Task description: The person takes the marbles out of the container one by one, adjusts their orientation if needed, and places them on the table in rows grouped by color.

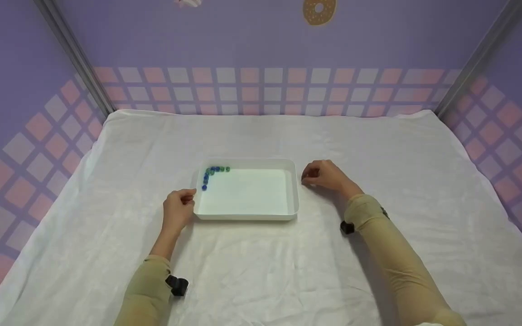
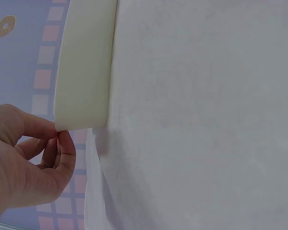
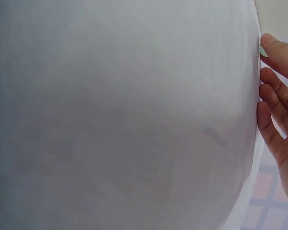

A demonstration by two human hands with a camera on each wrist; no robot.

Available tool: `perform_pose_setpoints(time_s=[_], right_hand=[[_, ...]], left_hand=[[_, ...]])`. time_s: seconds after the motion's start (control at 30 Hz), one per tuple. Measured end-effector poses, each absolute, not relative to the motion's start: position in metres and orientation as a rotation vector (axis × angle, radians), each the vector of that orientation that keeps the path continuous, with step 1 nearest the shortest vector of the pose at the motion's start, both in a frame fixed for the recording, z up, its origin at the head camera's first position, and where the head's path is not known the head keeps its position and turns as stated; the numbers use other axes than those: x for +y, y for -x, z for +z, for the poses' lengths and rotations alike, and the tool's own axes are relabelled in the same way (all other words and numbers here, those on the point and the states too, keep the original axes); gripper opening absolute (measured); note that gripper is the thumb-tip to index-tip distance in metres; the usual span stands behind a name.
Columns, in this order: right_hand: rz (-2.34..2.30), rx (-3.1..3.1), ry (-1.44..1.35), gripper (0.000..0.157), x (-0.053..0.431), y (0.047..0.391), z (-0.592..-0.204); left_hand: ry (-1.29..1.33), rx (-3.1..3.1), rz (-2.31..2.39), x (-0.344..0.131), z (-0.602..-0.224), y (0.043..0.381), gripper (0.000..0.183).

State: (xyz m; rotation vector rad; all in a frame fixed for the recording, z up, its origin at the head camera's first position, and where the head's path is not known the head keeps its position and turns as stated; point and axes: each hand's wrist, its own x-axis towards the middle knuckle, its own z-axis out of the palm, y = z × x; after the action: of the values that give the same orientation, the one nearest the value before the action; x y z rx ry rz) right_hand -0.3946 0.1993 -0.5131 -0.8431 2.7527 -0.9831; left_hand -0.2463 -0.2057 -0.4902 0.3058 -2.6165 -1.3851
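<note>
A white rectangular tray [image 1: 246, 217] stands on the cloth. Small round blue beads [image 1: 205, 187] and green beads [image 1: 227, 169] of glassy look line its far left corner in a bent row. At the tray's left side my left hand [image 1: 179, 208] pinches the rim; the left wrist view has thumb and finger at the tray's corner [image 2: 84, 72]. Right of the tray, my right hand [image 1: 326, 175] is low over the cloth. Between its thumb and index finger a green glass bead [image 3: 263, 51] shows in the right wrist view, partly hidden by the thumb.
A wrinkled white cloth [image 1: 261, 271] covers the table. Purple walls with pink and white squares [image 1: 251, 93] enclose its back and sides, with grey posts [image 1: 480, 56] at the corners. A black wrist camera [image 1: 178, 286] sits on the left sleeve.
</note>
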Motion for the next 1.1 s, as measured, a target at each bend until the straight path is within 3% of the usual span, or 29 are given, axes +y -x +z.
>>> perform_pose_setpoints(time_s=[1.1], right_hand=[[-1.014,2.71,0.807,0.026,0.2011,0.3944,-0.5134]], left_hand=[[-0.342,-2.615,-1.369,-0.2043,-0.4908,0.2484,0.036]])
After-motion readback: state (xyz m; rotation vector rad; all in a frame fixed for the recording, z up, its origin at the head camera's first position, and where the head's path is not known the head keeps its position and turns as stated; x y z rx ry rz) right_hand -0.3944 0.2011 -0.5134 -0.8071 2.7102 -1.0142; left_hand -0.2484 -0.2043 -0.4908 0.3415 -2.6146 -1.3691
